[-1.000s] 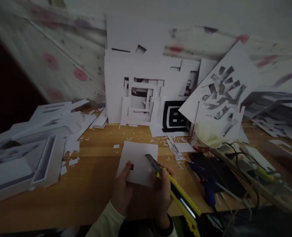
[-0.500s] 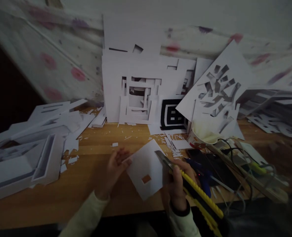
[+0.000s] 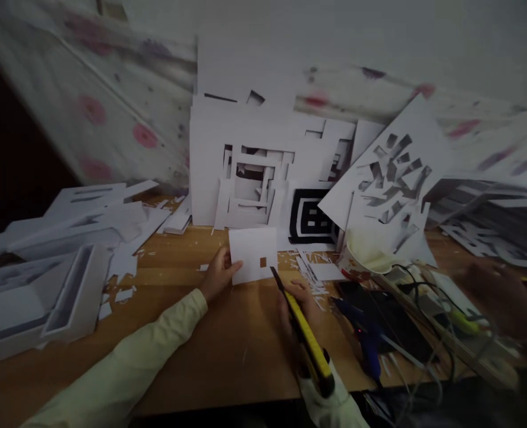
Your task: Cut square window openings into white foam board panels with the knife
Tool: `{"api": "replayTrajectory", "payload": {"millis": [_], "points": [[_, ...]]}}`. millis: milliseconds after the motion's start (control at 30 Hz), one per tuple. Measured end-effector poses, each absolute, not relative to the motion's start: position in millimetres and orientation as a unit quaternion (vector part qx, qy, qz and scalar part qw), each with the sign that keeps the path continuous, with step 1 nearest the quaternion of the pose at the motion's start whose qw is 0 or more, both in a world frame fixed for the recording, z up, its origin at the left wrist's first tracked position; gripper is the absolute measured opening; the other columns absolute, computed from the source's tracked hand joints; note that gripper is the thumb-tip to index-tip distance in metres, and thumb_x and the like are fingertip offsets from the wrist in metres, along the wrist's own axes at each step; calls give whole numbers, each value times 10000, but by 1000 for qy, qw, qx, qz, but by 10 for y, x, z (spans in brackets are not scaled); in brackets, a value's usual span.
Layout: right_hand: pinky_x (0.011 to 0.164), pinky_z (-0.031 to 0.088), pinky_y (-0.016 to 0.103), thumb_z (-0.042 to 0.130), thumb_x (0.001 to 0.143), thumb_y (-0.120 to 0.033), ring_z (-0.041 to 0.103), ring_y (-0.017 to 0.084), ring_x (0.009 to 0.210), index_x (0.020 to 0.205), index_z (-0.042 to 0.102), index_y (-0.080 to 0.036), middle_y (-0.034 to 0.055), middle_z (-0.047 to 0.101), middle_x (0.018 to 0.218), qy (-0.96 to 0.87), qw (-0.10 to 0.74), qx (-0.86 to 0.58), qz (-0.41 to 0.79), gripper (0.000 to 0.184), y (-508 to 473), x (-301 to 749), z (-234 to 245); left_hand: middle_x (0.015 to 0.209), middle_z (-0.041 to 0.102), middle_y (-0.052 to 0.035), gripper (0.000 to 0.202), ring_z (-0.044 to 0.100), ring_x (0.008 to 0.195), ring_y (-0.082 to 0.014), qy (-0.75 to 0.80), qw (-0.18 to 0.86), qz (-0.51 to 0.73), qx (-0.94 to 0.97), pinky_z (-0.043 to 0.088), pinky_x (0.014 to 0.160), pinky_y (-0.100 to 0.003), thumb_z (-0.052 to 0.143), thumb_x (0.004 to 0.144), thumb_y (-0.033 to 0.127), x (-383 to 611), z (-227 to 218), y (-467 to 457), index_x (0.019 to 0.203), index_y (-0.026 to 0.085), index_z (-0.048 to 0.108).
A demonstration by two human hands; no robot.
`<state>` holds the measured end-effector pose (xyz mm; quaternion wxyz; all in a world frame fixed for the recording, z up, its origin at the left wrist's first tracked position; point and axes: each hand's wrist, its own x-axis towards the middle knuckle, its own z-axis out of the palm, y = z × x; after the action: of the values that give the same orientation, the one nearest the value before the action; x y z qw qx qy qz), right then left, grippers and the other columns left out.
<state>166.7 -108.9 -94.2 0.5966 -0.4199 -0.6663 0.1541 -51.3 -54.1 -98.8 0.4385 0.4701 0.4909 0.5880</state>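
Observation:
My left hand point(image 3: 219, 273) pinches the left edge of a white card point(image 3: 248, 252), thumb in front. The card is held up, facing me, with one small rectangular hole in its right half. In my right hand point(image 3: 299, 300) is a yellow and black utility knife point(image 3: 310, 339), fingers wrapped round its body. The blade is out and points up and to the left, close to the card's lower right corner; I cannot tell whether it touches.
White cut-out boards point(image 3: 210, 160) lean at the back beside a black-patterned sheet point(image 3: 314, 217). A paper tub point(image 3: 361, 261), a blue glue gun point(image 3: 365, 333), and cables on a strip lie to the right. White box parts point(image 3: 80, 297) stand left. Another person's hand point(image 3: 495, 297) is far right.
The card has been lifted away from me and turned from a slanted pose to upright and facing me. My left hand moved forward with it; the knife swung to the left.

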Motion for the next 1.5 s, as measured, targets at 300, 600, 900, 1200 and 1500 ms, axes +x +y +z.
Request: {"api": "replayTrajectory", "payload": {"millis": [300,600,900,1200,1500], "points": [[771,564,352,551,945,-274,687,216,878,1043,657,-193,69,688,939,-722,496,-446,182,165,-849,1398,-1015,1018,739,-132,414,719,927,-283,529,406,537,517,583,809,-445,718,742,469,-568,-1219,-578,1004,181,576],[807,554,342,556,953,-271,676,208,919,1041,646,-209,67,682,979,-732,460,-457,210,140,-807,1369,-1050,1019,747,-126,392,720,937,-277,541,414,520,515,584,778,-404,689,774,439,-556,-1141,-596,1045,179,576],[789,566,341,572,950,-248,674,207,921,1050,643,-211,73,682,974,-742,443,-463,198,129,-781,1374,-1060,954,755,-110,321,724,856,-253,552,400,509,526,587,729,-380,650,787,395,-565,-1117,-602,1014,178,577],[747,583,340,576,939,-233,679,206,884,1086,652,-209,81,687,979,-759,433,-454,172,167,-788,1391,-1079,937,754,-104,300,722,837,-253,560,396,502,526,578,711,-372,656,781,411,-574,-1111,-602,969,195,564],[751,589,332,604,922,-185,714,207,846,1128,642,-235,43,721,935,-802,449,-376,118,215,-695,1412,-1170,939,750,-118,301,722,841,-259,536,403,523,526,587,708,-382,673,787,424,-577,-1156,-615,946,187,577]]}}
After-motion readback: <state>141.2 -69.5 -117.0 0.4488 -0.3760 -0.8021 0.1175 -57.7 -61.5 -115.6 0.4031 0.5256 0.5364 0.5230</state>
